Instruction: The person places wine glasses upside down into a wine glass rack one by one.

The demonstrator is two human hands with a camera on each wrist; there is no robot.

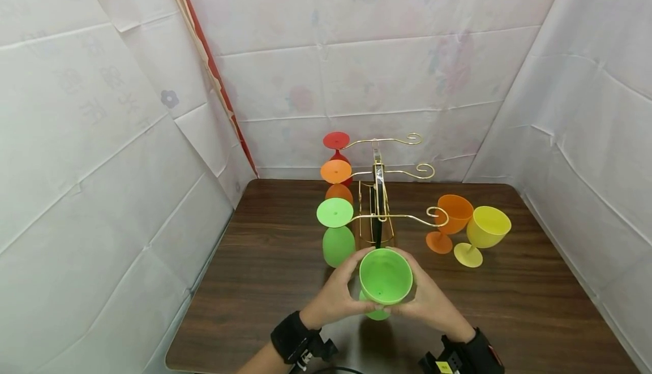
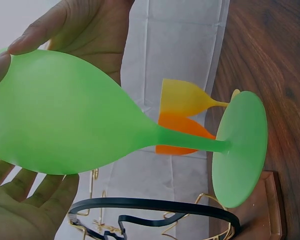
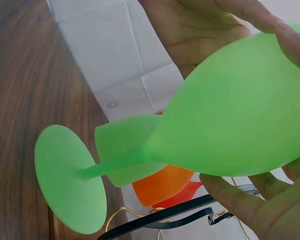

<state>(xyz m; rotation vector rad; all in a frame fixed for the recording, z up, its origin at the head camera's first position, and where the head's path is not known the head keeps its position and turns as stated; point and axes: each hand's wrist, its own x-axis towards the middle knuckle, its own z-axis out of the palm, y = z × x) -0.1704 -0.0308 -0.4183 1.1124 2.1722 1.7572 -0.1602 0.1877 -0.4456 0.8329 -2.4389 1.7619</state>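
A green goblet (image 1: 385, 276) is held upright between my two hands above the near part of the table. My left hand (image 1: 340, 292) curls round its bowl from the left, and my right hand (image 1: 424, 295) from the right, thumbs meeting on the near side. The wrist views show the stem and round foot hanging free below the bowl, the foot (image 2: 240, 150) over the wood. Just beyond stands a gold wire rack (image 1: 379, 193) with a dark upright and curled arms. Upside down on its left arms hang a red goblet (image 1: 336, 140), an orange goblet (image 1: 336, 171) and another green goblet (image 1: 338, 246).
Right of the rack, an orange goblet (image 1: 455, 215) and a yellow goblet (image 1: 488, 228) stand upright side by side on the brown wooden table (image 1: 275, 261). White sheeting (image 1: 382, 80) walls the back and both sides. The rack's right arms (image 1: 417, 219) carry no goblets.
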